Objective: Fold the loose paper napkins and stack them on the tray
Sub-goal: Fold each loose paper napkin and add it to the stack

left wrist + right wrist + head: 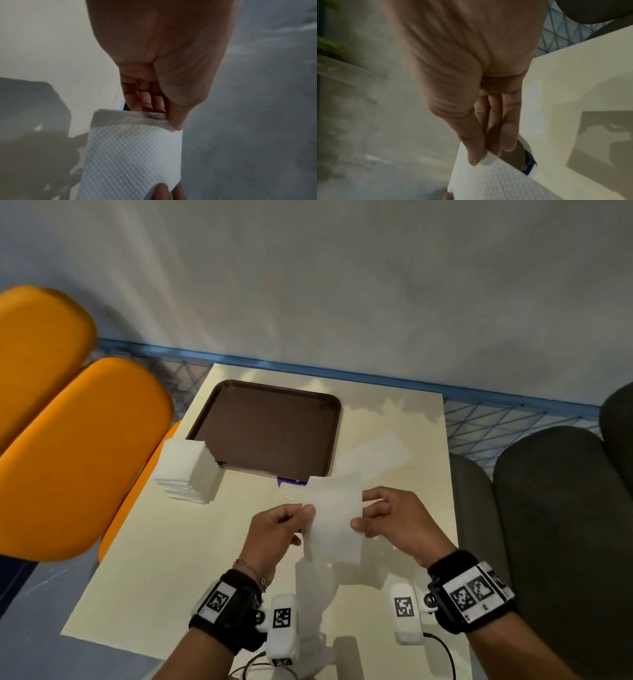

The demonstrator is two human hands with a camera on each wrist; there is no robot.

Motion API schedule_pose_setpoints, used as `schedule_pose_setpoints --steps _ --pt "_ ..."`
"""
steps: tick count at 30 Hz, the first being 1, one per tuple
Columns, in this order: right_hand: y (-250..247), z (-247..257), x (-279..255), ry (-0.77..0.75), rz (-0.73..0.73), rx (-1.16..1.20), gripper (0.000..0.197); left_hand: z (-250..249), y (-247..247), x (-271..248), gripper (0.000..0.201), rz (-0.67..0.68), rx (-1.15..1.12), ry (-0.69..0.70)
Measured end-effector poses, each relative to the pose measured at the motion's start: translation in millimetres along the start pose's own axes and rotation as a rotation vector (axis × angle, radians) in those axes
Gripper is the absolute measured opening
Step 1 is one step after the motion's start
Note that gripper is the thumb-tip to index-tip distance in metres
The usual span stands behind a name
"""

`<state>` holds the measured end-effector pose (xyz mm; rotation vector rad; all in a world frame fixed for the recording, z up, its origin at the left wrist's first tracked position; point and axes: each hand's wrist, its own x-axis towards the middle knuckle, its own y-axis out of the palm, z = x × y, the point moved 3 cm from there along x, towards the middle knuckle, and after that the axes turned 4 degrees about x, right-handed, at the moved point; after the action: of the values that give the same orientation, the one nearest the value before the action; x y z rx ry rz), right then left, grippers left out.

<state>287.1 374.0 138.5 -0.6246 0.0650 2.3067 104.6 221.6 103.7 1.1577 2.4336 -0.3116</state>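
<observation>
A white embossed paper napkin (334, 523) hangs above the cream table, held between both hands. My left hand (279, 530) pinches its left edge, thumb against curled fingers, and the napkin (133, 152) shows folded over at that edge. My right hand (387, 517) pinches the right edge of the napkin (489, 180) with thumb and fingers. A dark brown tray (267, 428) lies at the table's far left with nothing on its visible surface. A tall stack of white napkins (188, 470) stands at the tray's near left corner. A loose napkin (373, 455) lies flat right of the tray.
The cream table (178, 570) has a purple and white wrapper (291, 481) by the tray's near edge. Orange chairs (75, 453) stand to the left, dark grey cushions (561, 525) to the right. A blue mesh rail (507, 419) and grey wall lie behind.
</observation>
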Motion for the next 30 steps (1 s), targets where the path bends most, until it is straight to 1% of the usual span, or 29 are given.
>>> schedule_pose_setpoints --steps 4,7,8,10,12,13,17,19,21,23,25,26,27,28,30 --pt "1 15 -13 -0.124 -0.066 -0.046 0.059 -14 -5 -12 0.011 -0.067 -0.026 0.058" --pt "1 28 -27 -0.264 -0.105 -0.091 0.078 -21 -6 -19 0.01 -0.072 -0.067 0.073" --pt "2 32 -31 -0.308 -0.1 -0.099 0.079 -23 -7 -21 0.01 -0.068 -0.083 0.075" --pt "3 37 -37 -0.388 -0.093 -0.125 0.067 -28 -7 -25 0.01 -0.047 -0.117 0.087" --pt "3 40 -39 -0.427 -0.105 -0.171 0.05 -32 -7 -30 0.014 -0.024 -0.141 0.109" --pt "3 41 -40 -0.432 -0.103 -0.177 0.045 -34 -7 -32 0.017 -0.011 -0.145 0.121" --pt "0 49 -47 -0.413 -0.054 -0.096 0.034 -42 -7 -40 0.026 0.071 -0.176 0.144" --pt "0 55 -50 -0.407 -0.036 -0.017 0.027 -47 -7 -44 0.022 0.086 -0.161 0.174" --pt "1 59 -53 -0.423 -0.049 0.029 0.028 -52 -7 -47 0.014 0.084 -0.134 0.22" --pt "1 63 -57 -0.437 -0.061 0.076 0.039 -57 -9 -50 0.01 0.078 -0.111 0.266" --pt "0 68 -60 -0.444 -0.05 0.097 0.05 -60 -12 -52 0.01 0.063 -0.08 0.302" --pt "0 71 -61 -0.447 -0.035 0.097 0.053 -62 -13 -53 0.012 0.059 -0.065 0.317" --pt "0 72 -62 -0.447 -0.022 0.094 0.052 -63 -15 -53 0.014 0.056 -0.051 0.329" --pt "0 73 -61 -0.447 -0.013 0.081 0.047 -64 -15 -52 0.017 0.053 -0.04 0.334" --pt "0 72 -57 -0.447 0.002 0.032 0.031 -65 -17 -51 0.026 0.046 -0.029 0.342"
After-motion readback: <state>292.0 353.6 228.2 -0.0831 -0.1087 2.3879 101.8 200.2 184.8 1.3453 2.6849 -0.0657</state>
